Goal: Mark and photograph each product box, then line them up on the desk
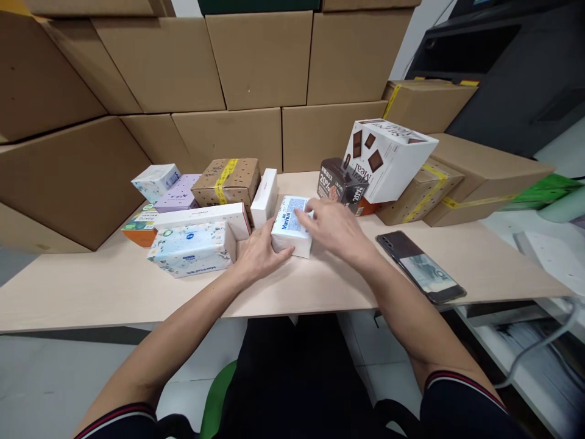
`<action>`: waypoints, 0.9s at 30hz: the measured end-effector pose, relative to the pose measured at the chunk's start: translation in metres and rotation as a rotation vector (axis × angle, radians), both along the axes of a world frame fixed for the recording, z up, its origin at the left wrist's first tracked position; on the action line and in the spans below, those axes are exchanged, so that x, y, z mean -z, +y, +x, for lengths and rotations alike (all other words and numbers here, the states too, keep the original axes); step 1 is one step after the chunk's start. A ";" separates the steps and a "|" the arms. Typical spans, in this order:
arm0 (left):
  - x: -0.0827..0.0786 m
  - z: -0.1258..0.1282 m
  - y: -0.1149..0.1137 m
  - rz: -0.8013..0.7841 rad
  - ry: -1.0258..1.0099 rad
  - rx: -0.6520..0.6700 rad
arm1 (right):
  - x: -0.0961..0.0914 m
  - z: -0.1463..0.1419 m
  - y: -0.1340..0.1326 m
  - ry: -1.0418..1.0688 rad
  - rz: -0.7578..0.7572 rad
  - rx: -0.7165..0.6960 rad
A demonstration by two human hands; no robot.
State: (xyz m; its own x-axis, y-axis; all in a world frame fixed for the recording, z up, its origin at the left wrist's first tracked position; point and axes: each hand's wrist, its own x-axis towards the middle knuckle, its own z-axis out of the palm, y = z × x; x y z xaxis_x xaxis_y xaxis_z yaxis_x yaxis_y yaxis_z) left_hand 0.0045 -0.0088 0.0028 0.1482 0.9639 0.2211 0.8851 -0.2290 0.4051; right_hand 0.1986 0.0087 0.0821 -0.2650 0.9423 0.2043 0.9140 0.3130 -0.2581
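A white tissue pack (292,235) with blue lettering stands at the middle of the table, between my two hands. My left hand (261,251) grips its left side, the thumb lying across the lower front. From the right, my right hand (331,224) holds the pack, with the index fingertip on its printed top; the thumb is hidden. Just behind my left hand leans a slim white box (265,198). A flowered tissue pack (192,249) lies left of that hand, in front of a long white box (205,218).
At the left are a brown taped carton (228,181), a purple box (178,193), a small tissue pack (156,181) and an orange box (142,227). A dark box (340,183) and a tilted white box (388,160) stand right. A phone (420,266) lies nearby. Cartons (260,58) wall the back.
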 end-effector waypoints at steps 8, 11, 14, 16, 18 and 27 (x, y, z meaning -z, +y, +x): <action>-0.011 0.003 -0.008 -0.079 -0.038 -0.027 | 0.025 0.021 0.062 0.245 -0.120 -0.047; -0.007 -0.002 -0.004 -0.067 -0.084 -0.010 | 0.027 0.036 0.057 0.247 -0.127 -0.005; -0.001 -0.007 0.001 -0.021 -0.087 0.021 | 0.026 0.058 0.042 0.263 -0.275 0.046; 0.001 -0.008 0.003 0.011 -0.098 0.048 | 0.030 0.069 0.034 0.376 -0.484 0.069; 0.001 -0.008 0.004 0.001 -0.153 0.065 | 0.038 0.074 0.030 0.526 -0.620 0.071; 0.012 -0.008 0.008 -0.075 -0.737 0.104 | 0.050 0.070 0.022 0.774 -0.401 -0.011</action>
